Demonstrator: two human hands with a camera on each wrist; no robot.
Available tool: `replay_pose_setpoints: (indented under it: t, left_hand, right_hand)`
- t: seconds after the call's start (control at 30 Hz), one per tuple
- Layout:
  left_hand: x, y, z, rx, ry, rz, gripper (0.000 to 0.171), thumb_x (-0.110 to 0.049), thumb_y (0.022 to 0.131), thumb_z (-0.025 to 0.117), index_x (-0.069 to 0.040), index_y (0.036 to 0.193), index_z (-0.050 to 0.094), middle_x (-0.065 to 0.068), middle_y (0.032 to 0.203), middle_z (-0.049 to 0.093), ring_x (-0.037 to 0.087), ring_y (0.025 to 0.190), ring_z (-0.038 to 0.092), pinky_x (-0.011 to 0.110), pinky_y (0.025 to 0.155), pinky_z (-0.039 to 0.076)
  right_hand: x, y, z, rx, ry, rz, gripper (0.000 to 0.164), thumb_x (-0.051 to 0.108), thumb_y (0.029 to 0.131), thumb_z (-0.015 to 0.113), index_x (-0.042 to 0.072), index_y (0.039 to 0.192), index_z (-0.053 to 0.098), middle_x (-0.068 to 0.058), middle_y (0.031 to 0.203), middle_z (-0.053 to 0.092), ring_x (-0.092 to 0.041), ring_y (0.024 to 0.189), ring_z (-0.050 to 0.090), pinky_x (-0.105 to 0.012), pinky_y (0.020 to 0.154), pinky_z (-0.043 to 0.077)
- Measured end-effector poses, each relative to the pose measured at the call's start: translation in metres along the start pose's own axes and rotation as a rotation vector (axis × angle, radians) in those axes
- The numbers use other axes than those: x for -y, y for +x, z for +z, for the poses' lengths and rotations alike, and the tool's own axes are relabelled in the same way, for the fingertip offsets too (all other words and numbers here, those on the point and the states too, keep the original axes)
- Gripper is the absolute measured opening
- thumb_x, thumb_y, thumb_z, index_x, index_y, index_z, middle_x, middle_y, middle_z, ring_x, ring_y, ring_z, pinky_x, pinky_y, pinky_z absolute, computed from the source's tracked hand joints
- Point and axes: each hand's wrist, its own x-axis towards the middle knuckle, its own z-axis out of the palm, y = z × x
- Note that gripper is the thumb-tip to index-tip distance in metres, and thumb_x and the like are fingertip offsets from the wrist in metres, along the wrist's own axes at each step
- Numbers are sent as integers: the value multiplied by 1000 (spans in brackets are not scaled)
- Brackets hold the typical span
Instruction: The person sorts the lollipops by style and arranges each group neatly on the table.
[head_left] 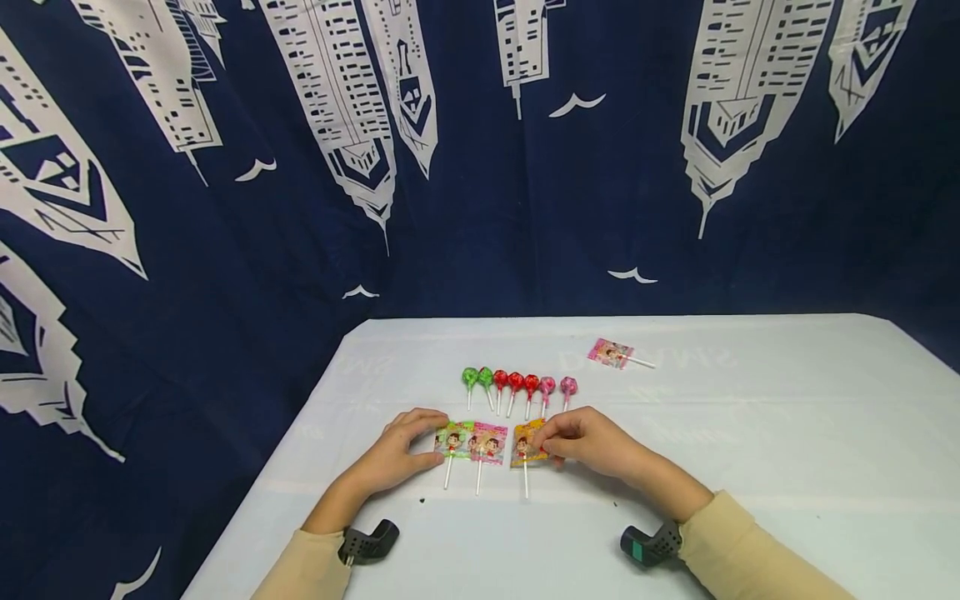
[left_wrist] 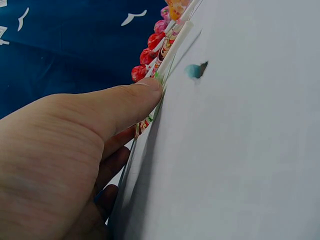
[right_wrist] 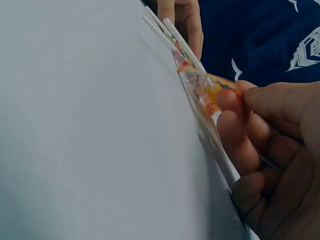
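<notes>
My right hand (head_left: 592, 439) pinches the right edge of an orange-wrapped lollipop (head_left: 522, 446) between thumb and fingers. In the right wrist view its orange wrapper (right_wrist: 216, 92) is tilted up at the pinched side. Left of it lie a pink-wrapped lollipop (head_left: 491, 444) and a green-wrapped lollipop (head_left: 454, 439), overlapping side by side, their sticks toward me. My left hand (head_left: 399, 452) holds the green one at its left end, fingers at the top edge and thumb at the bottom. In the left wrist view the thumb hides part of this wrapper.
Behind these, a row of ball lollipops runs from green (head_left: 470, 377) through red (head_left: 516, 382) to pink (head_left: 568, 387). Another pink-wrapped lollipop (head_left: 611, 353) lies toward the back right of the white table (head_left: 787, 433). A dark blue patterned curtain (head_left: 480, 242) hangs behind.
</notes>
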Motion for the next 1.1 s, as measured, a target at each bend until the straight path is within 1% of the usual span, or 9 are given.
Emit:
replay_pose_setpoints:
  t: [0.1, 0.2, 0.33, 0.5, 0.57, 0.7, 0.87, 0.97, 1.1]
  left_hand:
    - [1, 0, 1, 2, 0, -5, 51, -22, 89, 75, -12, 136, 61, 4, 142, 56, 30, 139, 44, 59, 115, 30]
    - [1, 1, 1, 0, 2, -9, 51, -23, 89, 75, -13, 137, 60, 3, 142, 56, 30, 139, 44, 59, 115, 30]
    - [2, 1, 1, -2, 4, -10, 51, -23, 89, 76, -13, 136, 61, 2, 141, 56, 30, 139, 44, 59, 115, 31]
    - [3, 0, 2, -3, 13, -4, 51, -23, 89, 76, -12, 136, 61, 2, 141, 56, 30, 138, 44, 58, 113, 31]
    - [2, 0, 1, -6, 10, -2, 51, -22, 89, 76, -12, 136, 61, 3, 141, 56, 30, 138, 44, 58, 113, 31]
    - [1, 1, 1, -8, 10, -2, 51, -20, 88, 76, -12, 136, 61, 3, 142, 56, 30, 139, 44, 58, 114, 29]
    - [0, 1, 1, 3, 4, -18, 51, -19, 88, 76, -12, 137, 61, 2, 143, 56, 29, 140, 43, 57, 116, 28]
    - [0, 0, 1, 0, 2, -12, 51, -20, 89, 75, -12, 136, 61, 3, 142, 56, 29, 139, 43, 57, 115, 29]
    - [0, 0, 1, -1, 3, -12, 51, -21, 89, 75, -12, 136, 61, 2, 142, 56, 30, 139, 44, 58, 114, 30]
  right_hand:
    - [0, -2, 0, 10, -41, 15, 13, 4, 94, 62, 1, 100, 73, -13, 82, 69, -11, 65, 56, -21, 60, 48]
    - [1, -1, 2, 10, -145, -7, 12, 6, 94, 63, 8, 98, 74, -4, 78, 68, -6, 65, 53, -20, 60, 45]
    - [-1, -1, 8, 0, -282, -48, 10, 9, 93, 66, 16, 97, 72, 7, 77, 67, 0, 67, 53, -19, 64, 46]
    - [-2, -1, 12, -23, -328, -54, 9, 12, 91, 71, 16, 99, 69, 9, 74, 61, 1, 65, 50, -19, 61, 43]
    - [-2, 0, 12, -39, -354, -67, 12, 13, 89, 72, 16, 99, 68, 10, 72, 59, 1, 64, 48, -18, 60, 41]
    - [-2, 0, 14, -73, -415, -61, 19, 16, 86, 75, 17, 102, 67, 13, 70, 55, 2, 61, 45, -18, 58, 38]
    - [-2, 1, 16, -112, -459, -23, 27, 19, 82, 79, 16, 106, 66, 14, 67, 54, 2, 58, 43, -18, 56, 37]
    - [-2, 1, 19, -132, -480, -4, 29, 22, 81, 80, 16, 106, 66, 15, 66, 54, 2, 57, 43, -18, 54, 36]
    - [-3, 1, 22, -154, -502, -17, 29, 24, 81, 82, 17, 105, 67, 15, 65, 54, 3, 56, 44, -18, 53, 36]
